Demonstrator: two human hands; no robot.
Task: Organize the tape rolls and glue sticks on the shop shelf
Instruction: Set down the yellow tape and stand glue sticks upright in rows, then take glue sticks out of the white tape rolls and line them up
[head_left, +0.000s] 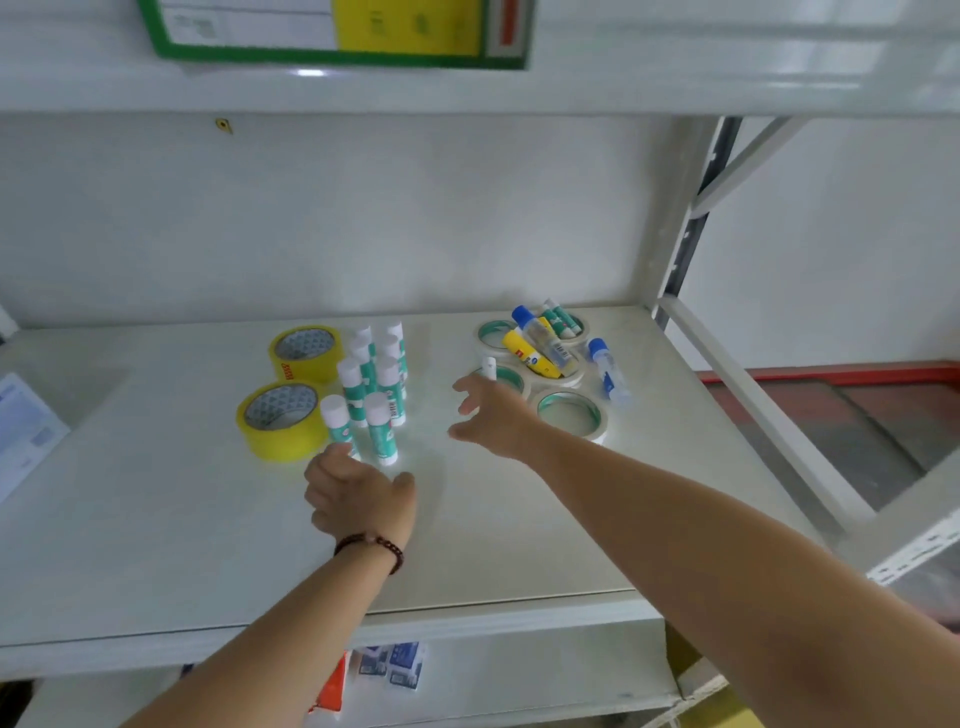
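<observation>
Several green-and-white glue sticks (371, 387) stand upright in a cluster mid-shelf. Two yellow tape rolls (280, 418) (306, 353) lie flat to their left. On the right lie several white masking tape rolls (571, 415), with a yellow glue bottle (530, 353), blue-capped glue bottles (605, 369) and more green glue sticks (561, 317) piled on them. My left hand (358, 499) rests on the shelf just in front of the upright cluster, fingers curled, holding nothing. My right hand (493, 415) hovers with fingers spread beside the masking tape rolls, next to a lone glue stick (489, 368).
The white shelf board (156, 519) has a metal upright (691, 223) at the right. A green-framed label (337, 31) hangs on the shelf above. A white-blue packet (23, 431) sits at the left edge. Boxes (389, 665) sit on the shelf below.
</observation>
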